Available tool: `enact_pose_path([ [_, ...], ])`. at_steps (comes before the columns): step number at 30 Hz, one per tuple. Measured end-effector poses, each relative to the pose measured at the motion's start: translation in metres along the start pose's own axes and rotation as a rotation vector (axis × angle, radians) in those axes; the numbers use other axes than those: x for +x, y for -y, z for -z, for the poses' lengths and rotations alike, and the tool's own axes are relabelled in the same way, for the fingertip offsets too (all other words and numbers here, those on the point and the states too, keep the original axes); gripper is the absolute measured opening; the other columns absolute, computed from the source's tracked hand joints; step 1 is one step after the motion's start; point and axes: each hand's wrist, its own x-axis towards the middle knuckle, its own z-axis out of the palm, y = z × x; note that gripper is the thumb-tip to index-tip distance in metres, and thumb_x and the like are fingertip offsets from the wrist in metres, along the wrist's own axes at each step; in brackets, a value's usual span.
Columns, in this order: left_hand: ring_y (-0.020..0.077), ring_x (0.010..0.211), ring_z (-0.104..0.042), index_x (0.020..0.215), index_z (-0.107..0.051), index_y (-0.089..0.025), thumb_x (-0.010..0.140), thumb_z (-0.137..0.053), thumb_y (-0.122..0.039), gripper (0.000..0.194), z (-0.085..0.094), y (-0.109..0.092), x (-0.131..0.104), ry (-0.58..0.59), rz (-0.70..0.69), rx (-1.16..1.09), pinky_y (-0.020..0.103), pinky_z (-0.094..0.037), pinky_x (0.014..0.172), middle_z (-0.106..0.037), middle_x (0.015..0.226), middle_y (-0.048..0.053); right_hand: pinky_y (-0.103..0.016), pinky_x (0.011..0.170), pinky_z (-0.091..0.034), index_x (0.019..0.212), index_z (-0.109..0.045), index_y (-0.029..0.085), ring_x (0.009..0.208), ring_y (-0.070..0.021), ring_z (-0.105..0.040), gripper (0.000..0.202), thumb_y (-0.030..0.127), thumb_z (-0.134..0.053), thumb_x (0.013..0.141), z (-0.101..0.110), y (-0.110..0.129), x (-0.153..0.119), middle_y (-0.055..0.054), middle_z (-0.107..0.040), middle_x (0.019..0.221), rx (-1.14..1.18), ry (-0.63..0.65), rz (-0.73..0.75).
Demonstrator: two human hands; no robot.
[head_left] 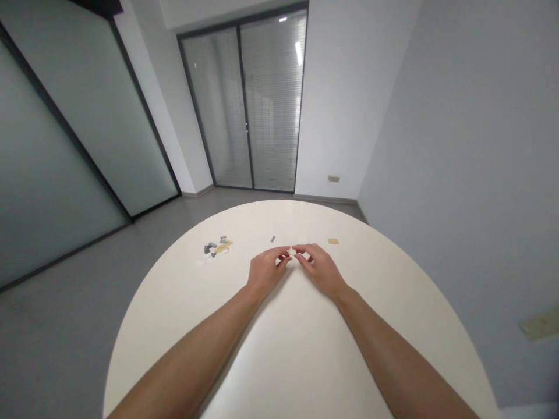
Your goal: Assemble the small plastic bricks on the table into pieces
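Note:
Over the middle of the table, my left hand (268, 267) and my right hand (319, 266) meet fingertip to fingertip. Between them is a small whitish piece (292, 252), pinched from both sides; it looks like a toy building piece, but its exact shape is too small to tell. Just beyond my left hand lies a small grey flat piece (273, 238). A tan flat piece (333, 241) rests beyond my right hand, apart from it.
A pile of small grey, white and yellowish pieces (217, 247) lies at the left of the round white table (301, 361). Behind the table stands a glazed door (275, 116); frosted panels (87, 105) are at left, a wall at right.

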Motion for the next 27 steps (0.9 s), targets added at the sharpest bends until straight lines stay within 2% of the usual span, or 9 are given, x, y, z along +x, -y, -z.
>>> enact_pose_path([
  [12,0.0131,0.082,-0.070,0.115,-0.070,-0.027,0.093,-0.062,-0.032,0.024,-0.0006,0.0002,-0.0006,-0.002,-0.008,-0.002,0.025,-0.053,0.080,-0.076,0.100,-0.001,-0.033,0.078,-0.054,0.117,-0.065,0.026,0.100,-0.0202,-0.062,0.024,0.031,-0.051,0.099,0.0001,-0.0018,0.0007,-0.005,-0.070,0.108,-0.029,-0.005,0.001],
  [27,0.0119,0.086,-0.069,0.112,-0.067,-0.026,0.090,-0.064,-0.030,0.023,-0.0029,0.0028,-0.0009,-0.024,-0.043,-0.042,0.023,-0.053,0.074,-0.075,0.101,-0.002,-0.035,0.078,-0.055,0.114,-0.067,0.026,0.100,-0.0213,-0.062,0.022,0.032,-0.054,0.097,-0.0005,-0.0035,0.0007,-0.006,-0.071,0.107,-0.028,-0.009,0.015],
])
